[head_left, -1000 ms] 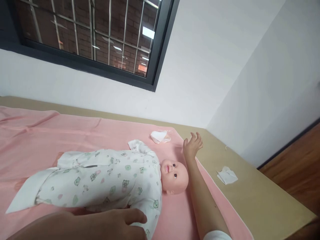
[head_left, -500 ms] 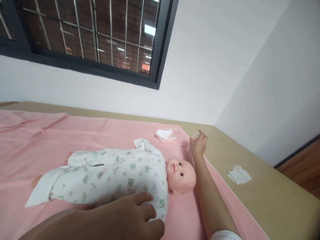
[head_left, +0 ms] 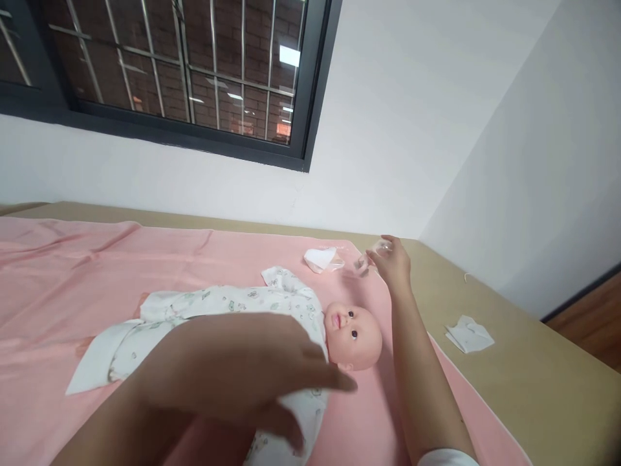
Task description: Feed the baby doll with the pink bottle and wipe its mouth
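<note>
A baby doll [head_left: 354,336] lies on its back in a white suit printed with small green figures, its head toward the right. Above its body hovers my left hand [head_left: 242,366], fingers apart and slightly blurred, with nothing seen in it; it hides much of the doll's torso. Beyond the doll's head, my right hand [head_left: 395,262] pinches a clear plastic object [head_left: 361,263], whose exact kind I cannot make out. To the left of that hand lies a crumpled clear plastic bag with something white in it [head_left: 320,259].
A pink sheet [head_left: 160,259] covers most of the tan table [head_left: 436,285]. On the bare right part lie a folded white tissue [head_left: 469,334] and a small pale strip [head_left: 466,277]. Behind stand a white wall and a barred, dark-framed window [head_left: 194,71].
My left hand has lifted from the doll's chest and moved up and right. My right hand has risen slightly, and the clear object in it shows more plainly.
</note>
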`<state>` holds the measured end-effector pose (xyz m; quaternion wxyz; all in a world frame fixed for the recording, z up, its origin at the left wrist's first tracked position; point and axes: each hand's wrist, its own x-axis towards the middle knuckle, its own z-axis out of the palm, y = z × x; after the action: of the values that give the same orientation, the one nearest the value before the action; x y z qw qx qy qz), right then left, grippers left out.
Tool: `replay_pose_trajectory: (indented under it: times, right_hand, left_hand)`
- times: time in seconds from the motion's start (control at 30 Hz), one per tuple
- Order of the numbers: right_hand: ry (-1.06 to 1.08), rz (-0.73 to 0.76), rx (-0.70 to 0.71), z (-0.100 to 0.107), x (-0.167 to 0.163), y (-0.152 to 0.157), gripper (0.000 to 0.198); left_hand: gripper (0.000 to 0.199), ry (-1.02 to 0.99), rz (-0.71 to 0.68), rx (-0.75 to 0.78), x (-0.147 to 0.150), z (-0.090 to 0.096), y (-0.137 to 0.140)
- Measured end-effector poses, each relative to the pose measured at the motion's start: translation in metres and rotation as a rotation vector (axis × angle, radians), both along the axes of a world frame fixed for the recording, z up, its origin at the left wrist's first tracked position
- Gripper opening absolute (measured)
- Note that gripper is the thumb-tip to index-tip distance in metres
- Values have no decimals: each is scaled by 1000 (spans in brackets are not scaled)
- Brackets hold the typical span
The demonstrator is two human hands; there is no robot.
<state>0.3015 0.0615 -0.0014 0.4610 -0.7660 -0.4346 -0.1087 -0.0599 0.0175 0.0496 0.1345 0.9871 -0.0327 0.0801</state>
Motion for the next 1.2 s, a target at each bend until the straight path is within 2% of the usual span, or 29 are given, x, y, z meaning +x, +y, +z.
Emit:
replay_pose_trajectory:
  times: [0.07, 0.1, 0.2, 0.33, 0.43, 0.53, 0.77, 0.83, 0.93, 0.97, 1.03, 1.2]
  right_hand:
    - [9, 134, 103, 10, -18, -4, 55]
    - [17, 213, 144, 15, -28, -6, 55]
    - [83, 445, 212, 27, -59, -16, 55]
    - [182, 714, 206, 36, -96, -30, 57]
    - [194, 847, 199, 40, -117, -40, 57]
    - [188, 894, 212, 42, -133, -51, 56]
    - [164, 910, 286, 43, -154, -63, 54]
    - [163, 907, 299, 42, -158, -64, 53]
    - [160, 912, 319, 41, -161, -64, 53]
    - [156, 915, 321, 40, -161, -63, 53]
    - [137, 922, 310, 40, -161, -63, 53]
    - [31, 886, 250, 43, -157, -67, 52]
  left_hand:
    - [49, 24, 71, -92, 8, 8, 18]
    - [45, 11, 99, -86, 12, 9, 27]
    - [35, -133, 308, -26, 20, 5, 49]
    - [32, -363, 566, -62, 25, -3, 65]
    - [31, -428, 602, -114, 25, -2, 68]
    - [34, -406, 547, -176, 25, 1, 64]
    - [36, -414, 543, -260, 31, -3, 55]
    - [52, -447, 537, -278, 32, -5, 54]
    - [86, -466, 546, -290, 34, -5, 54]
    - [91, -474, 550, -283, 35, -4, 53]
    - [88, -510, 546, -265, 36, -2, 53]
    - [66, -620, 548, -255, 40, -2, 54]
